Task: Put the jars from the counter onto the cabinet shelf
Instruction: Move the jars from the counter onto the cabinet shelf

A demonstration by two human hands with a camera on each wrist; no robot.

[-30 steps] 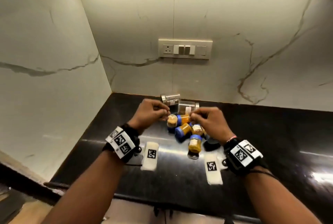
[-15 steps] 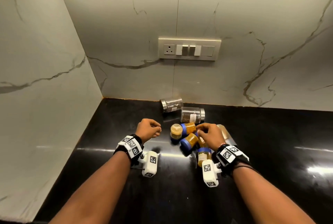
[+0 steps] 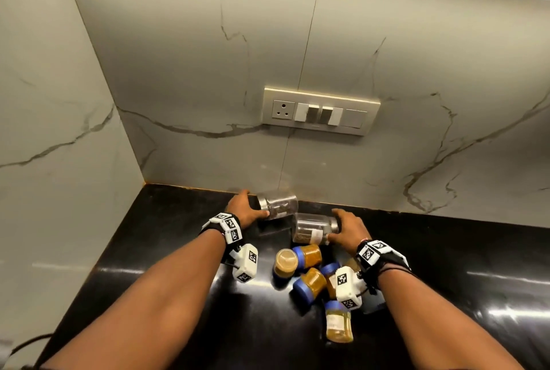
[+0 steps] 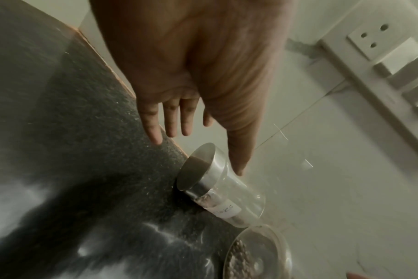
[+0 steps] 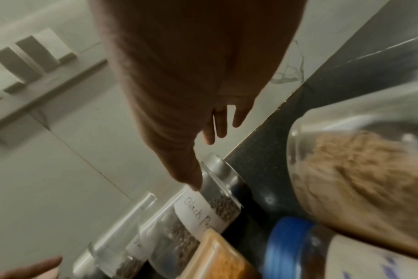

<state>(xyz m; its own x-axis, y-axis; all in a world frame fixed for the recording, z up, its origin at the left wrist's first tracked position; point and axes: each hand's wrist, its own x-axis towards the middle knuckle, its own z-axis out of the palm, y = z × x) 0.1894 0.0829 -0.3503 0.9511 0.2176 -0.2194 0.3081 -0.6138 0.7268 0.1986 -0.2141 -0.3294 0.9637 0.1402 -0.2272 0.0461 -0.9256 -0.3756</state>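
Two clear silver-lidded jars lie on their sides near the back wall on the black counter point(image 3: 184, 250). My left hand point(image 3: 256, 203) reaches the lid end of the far jar point(image 3: 279, 206). In the left wrist view that hand point(image 4: 203, 149) has straight spread fingers, and its thumb touches the jar point(image 4: 224, 190) by the lid. My right hand point(image 3: 339, 225) sits at the lid end of the nearer jar point(image 3: 311, 228). In the right wrist view its thumb presses this labelled peppercorn jar point(image 5: 210, 203) and the fingers point(image 5: 221, 124) stay straight beyond it.
Several blue-lidded jars of yellow and orange powder point(image 3: 308, 282) lie in a heap nearer to me. A big jar of brown powder point(image 5: 360, 179) lies close under my right wrist. A switch plate point(image 3: 321, 110) is on the back wall, and a side wall stands to the left.
Both hands have moved forward from the blue-lidded jars to the two clear jars at the back wall, and their curled fingers have straightened. My head has tilted upward.
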